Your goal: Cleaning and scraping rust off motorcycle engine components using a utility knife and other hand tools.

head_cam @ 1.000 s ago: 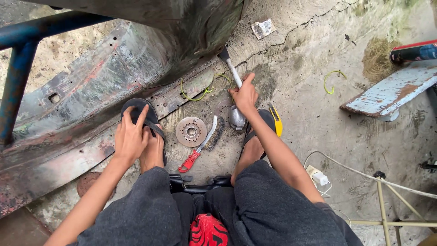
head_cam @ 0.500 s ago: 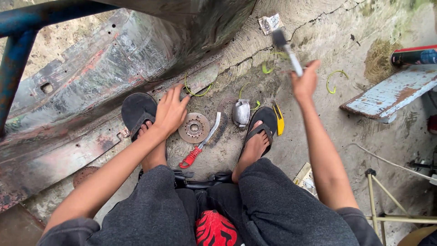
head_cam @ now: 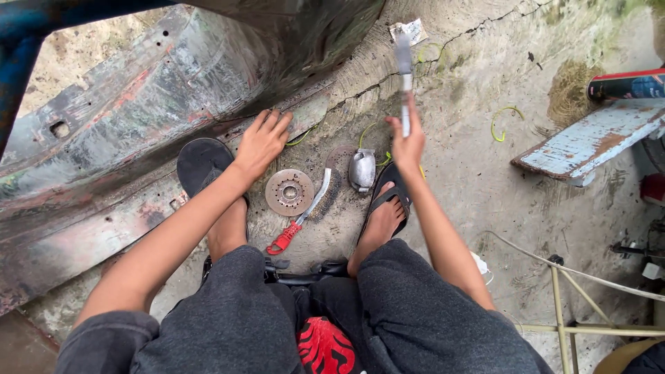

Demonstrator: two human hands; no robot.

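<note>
A seated person's right hand (head_cam: 409,142) grips a hammer (head_cam: 404,76) raised at upper centre, while the open left hand (head_cam: 262,140) steadies the rusted metal panel (head_cam: 138,138) at left; keeping fingers clear seems wise.

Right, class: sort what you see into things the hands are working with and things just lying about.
In hand:
right hand gripping grey-headed hammer
left hand pressed on rusty grey metal panel

Lying about:
round rusty disc
red-handled wire brush
red spray can
</note>
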